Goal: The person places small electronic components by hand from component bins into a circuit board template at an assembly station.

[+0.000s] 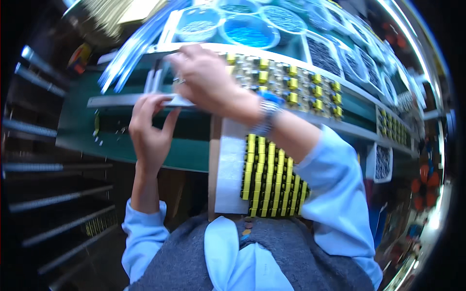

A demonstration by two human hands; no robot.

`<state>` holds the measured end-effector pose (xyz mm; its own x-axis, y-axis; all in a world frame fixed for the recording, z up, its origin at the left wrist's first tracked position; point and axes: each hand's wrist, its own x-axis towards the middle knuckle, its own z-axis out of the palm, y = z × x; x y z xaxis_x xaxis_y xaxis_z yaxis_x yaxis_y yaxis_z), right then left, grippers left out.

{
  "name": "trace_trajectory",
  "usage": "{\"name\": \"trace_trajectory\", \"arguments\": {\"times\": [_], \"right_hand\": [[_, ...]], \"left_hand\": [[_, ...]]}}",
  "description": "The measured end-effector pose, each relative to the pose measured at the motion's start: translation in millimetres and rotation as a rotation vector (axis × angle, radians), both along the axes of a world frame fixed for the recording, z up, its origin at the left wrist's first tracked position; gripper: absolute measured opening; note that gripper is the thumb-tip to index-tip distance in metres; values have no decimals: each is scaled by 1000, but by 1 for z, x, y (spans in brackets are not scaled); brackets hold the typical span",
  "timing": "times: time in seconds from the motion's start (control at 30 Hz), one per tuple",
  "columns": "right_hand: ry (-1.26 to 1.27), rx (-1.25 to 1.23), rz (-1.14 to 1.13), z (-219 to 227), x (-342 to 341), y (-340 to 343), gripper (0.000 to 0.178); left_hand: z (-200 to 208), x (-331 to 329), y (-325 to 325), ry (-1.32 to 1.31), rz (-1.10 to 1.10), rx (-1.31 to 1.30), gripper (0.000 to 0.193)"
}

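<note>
My left hand (149,121) is at the near metal rail (116,100) on the left of the bench, its thumb and index finger closed at the corner of a pale flat piece (182,101). Just above and to the right, my right hand (206,77) reaches across with curled fingers, smeared by motion. Whatever lies within those fingers is hidden. Beside the right hand, a board with rows of yellow-topped components (292,83) lies between the rails. Under my right forearm, a tray holds several columns of yellow-and-black blocks (264,177), with a white sheet (233,167) along its left side.
Round tubs of small metal parts (250,31) line the back of the bench. Clear tubes (133,53) lie at the far left. Another filled board (392,127) and a white bin of small parts (382,162) are at the right. Shelving racks (58,194) stand left.
</note>
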<state>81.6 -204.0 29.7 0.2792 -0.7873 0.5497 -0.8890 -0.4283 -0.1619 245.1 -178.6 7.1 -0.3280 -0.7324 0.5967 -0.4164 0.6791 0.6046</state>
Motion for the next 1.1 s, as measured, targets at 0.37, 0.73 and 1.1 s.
{"name": "trace_trajectory", "arguments": {"times": [0.37, 0.73, 1.1], "right_hand": [[68, 46, -290, -45, 26, -35, 29], [103, 204, -395, -31, -83, 41, 49], [147, 192, -520, -32, -124, 81, 57]], "left_hand": [[-16, 28, 35, -1, 8, 51, 24], [-27, 26, 43, -30, -51, 178, 23], [-22, 12, 54, -94, -79, 212, 22]]}}
